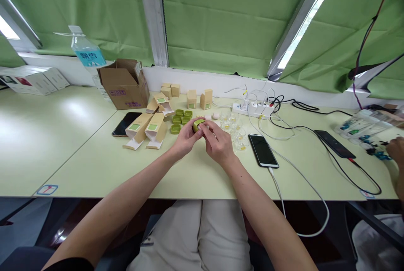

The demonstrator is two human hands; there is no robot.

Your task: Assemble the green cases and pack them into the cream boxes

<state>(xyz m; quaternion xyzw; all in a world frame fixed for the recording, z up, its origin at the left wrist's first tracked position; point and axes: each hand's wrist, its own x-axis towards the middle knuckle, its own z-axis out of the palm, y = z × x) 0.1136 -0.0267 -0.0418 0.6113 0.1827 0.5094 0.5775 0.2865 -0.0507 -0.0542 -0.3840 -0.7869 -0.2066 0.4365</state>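
Note:
Above the middle of the table, my left hand (pixel 185 137) is closed on a small green square container (pixel 198 125). My right hand (pixel 219 141) pinches the same container from the right, its fingers at the near edge. What lies inside it cannot be made out. Just left of my hands sit several matching green containers (pixel 176 129) in a cluster. Small clear plastic pieces (pixel 241 141) stand to the right of my hands. A small pale pink piece (pixel 216 116) lies behind my right hand.
Opened small cartons (pixel 156 130) and a black phone (pixel 125 124) lie left. Behind are closed cartons (pixel 191 99), a cardboard box (pixel 124 86) and a bottle (pixel 88 54). A charging phone (pixel 263 150), power strip (pixel 252 108) and cables lie right; another person's hand (pixel 397 150) shows far right.

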